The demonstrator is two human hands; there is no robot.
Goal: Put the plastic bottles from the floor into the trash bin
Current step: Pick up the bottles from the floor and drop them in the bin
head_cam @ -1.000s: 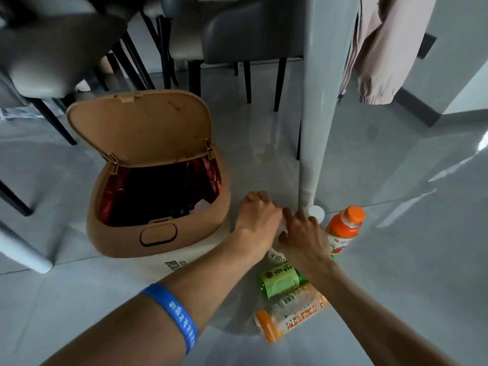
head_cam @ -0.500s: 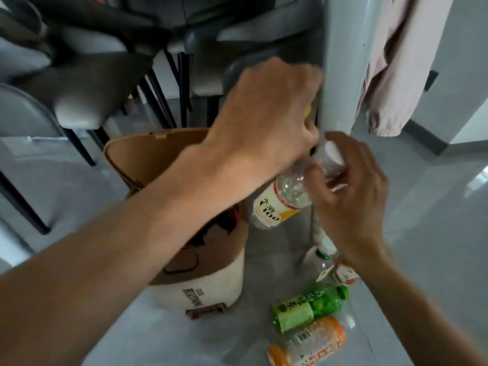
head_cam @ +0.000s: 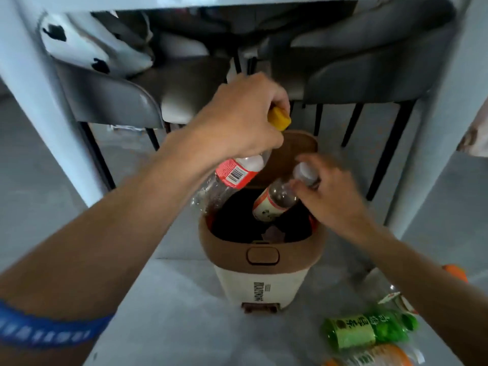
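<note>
The brown and white trash bin stands on the floor with its lid up. Above its left rim my left hand grips a clear bottle with a red label and yellow cap, tilted base down. My right hand holds a clear white-capped bottle by its neck, its base pointing into the bin's opening. On the floor at the lower right lie a green bottle, an orange bottle and a clear bottle partly hidden by my right forearm.
White table legs stand left and right of the bin. Grey chairs with black legs are tucked under the table behind it. An orange cap shows by my right forearm.
Both hands have carried their bottles from beside the table leg to above the bin's opening. The view has shifted so that the bin is now centred.
</note>
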